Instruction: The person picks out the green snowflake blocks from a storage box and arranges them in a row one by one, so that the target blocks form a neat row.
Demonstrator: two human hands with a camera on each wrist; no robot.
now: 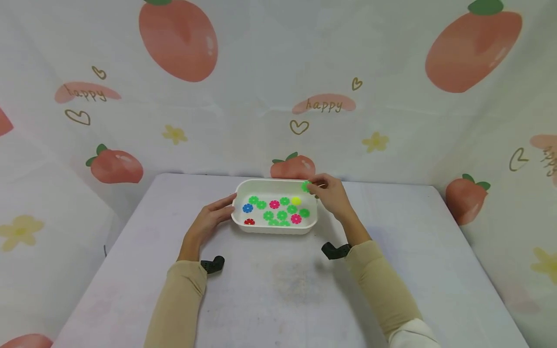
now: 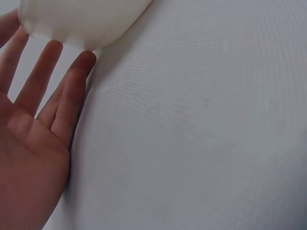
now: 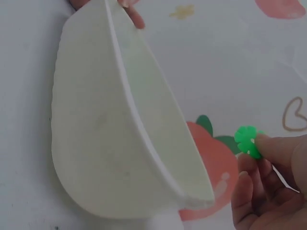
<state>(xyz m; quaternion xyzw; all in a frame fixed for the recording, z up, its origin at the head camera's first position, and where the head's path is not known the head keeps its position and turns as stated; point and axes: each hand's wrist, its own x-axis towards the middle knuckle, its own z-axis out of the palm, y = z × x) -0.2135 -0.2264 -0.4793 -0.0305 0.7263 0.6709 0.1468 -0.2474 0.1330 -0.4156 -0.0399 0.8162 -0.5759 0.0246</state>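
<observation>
A white oval-cornered tray point(image 1: 271, 230) stands near the table's back edge, with several notched plastic snowflake discs in it. Most are green, such as one green disc point(image 1: 268, 216); there are also pink discs point(image 1: 296, 219), a blue disc point(image 1: 247, 208), a yellow disc point(image 1: 296, 200) and a red disc point(image 1: 249, 222). My right hand point(image 1: 332, 195) pinches a green snowflake disc point(image 3: 246, 140) between thumb and fingers, above the tray's back right corner. At the tray's left end, my left hand point(image 1: 209, 220) rests extended fingertips point(image 2: 53, 47) against the outer wall.
The white-covered table point(image 1: 278, 290) reaches forward from the tray. Behind it hangs a pale backdrop point(image 1: 252, 111) printed with peaches, hearts and flowers. A black wrist device point(image 1: 212, 265) sits on the left wrist, and another black device point(image 1: 336, 251) on the right.
</observation>
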